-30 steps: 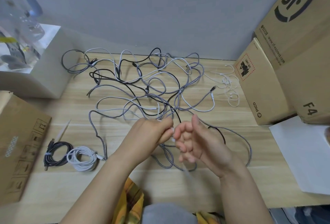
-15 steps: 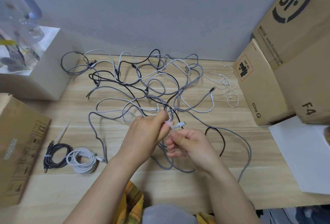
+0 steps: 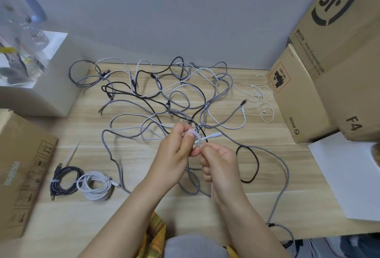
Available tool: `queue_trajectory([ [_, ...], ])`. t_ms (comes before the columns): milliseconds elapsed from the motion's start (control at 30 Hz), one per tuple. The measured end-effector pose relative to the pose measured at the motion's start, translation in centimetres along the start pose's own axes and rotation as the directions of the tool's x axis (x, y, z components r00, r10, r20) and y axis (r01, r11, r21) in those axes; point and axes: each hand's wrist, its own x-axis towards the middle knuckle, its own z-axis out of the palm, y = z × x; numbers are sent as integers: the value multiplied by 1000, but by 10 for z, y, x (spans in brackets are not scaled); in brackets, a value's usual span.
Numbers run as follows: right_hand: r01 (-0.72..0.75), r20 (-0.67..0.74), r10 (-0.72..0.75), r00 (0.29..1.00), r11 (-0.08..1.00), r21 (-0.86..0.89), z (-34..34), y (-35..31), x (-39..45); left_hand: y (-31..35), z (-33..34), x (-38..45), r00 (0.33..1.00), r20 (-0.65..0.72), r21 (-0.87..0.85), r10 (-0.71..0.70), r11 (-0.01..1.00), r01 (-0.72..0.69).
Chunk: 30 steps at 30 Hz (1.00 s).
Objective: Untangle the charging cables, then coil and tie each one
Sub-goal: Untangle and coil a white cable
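A tangle of grey braided, black and white charging cables [image 3: 164, 101] spreads over the wooden table [image 3: 205, 220]. My left hand [image 3: 174, 155] and my right hand [image 3: 218, 163] meet above the tangle's front edge. Both pinch a white cable [image 3: 209, 136] whose plug end sticks out to the right between them. A coiled and tied black cable [image 3: 63, 179] and a coiled white cable [image 3: 95, 185] lie at the front left. A thin white earphone cord [image 3: 263, 101] lies at the right, apart from the tangle.
Cardboard boxes [image 3: 294, 101] stack at the right and another cardboard box [image 3: 22, 171] stands at the left. A white box [image 3: 51, 85] sits at the back left. White paper [image 3: 345, 177] lies at the front right. A white cable tie [image 3: 72, 154] lies by the left box.
My hands rose slightly and drew together; the right hand, loosely curled a second ago, now pinches the white cable, and its plug end now sticks out between the hands.
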Motion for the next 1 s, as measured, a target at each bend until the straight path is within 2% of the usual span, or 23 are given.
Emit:
queue_trajectory([
  [167, 151, -80, -145, 986, 986, 74, 0, -4, -2, 4, 2, -1, 997, 51, -224, -56, 972, 66],
  [267, 235, -144, -227, 963, 971, 40, -1, -4, -1, 3, 2, -4, 996, 68, -327, 52, 945, -26],
  [367, 227, -165, -216, 962, 973, 47, -4, -3, 1, 6, 3, -8, 984, 67, -352, 162, 927, -129],
  [433, 199, -136, -187, 973, 977, 83, -6, -4, 1, 10, 5, -9, 983, 64, -333, 175, 932, -144],
  [533, 139, 19, -144, 989, 977, 159, -5, -5, -1, 15, 6, -11, 981, 34, -297, 191, 939, -173],
  [633, 165, 147, -169, 975, 985, 39, -3, -2, 0, 16, 2, -11, 975, 33, -198, 218, 958, -207],
  [700, 208, 153, -199, 968, 977, -44, -4, 0, -2, 14, -1, -11, 969, 34, -113, 245, 964, -240],
  [767, 224, 148, -215, 965, 974, -46, -6, -5, -5, 12, -3, -10, 959, 33, -26, 280, 960, -279],
  [867, 251, 103, -247, 964, 967, -34, -9, -15, -10, 14, -1, -11, 964, 18, -92, 265, 961, -262],
  [1000, 270, 10, -272, 962, 960, 71, -8, -18, -12, 16, 0, -10, 981, -20, -148, 193, 970, -194],
])
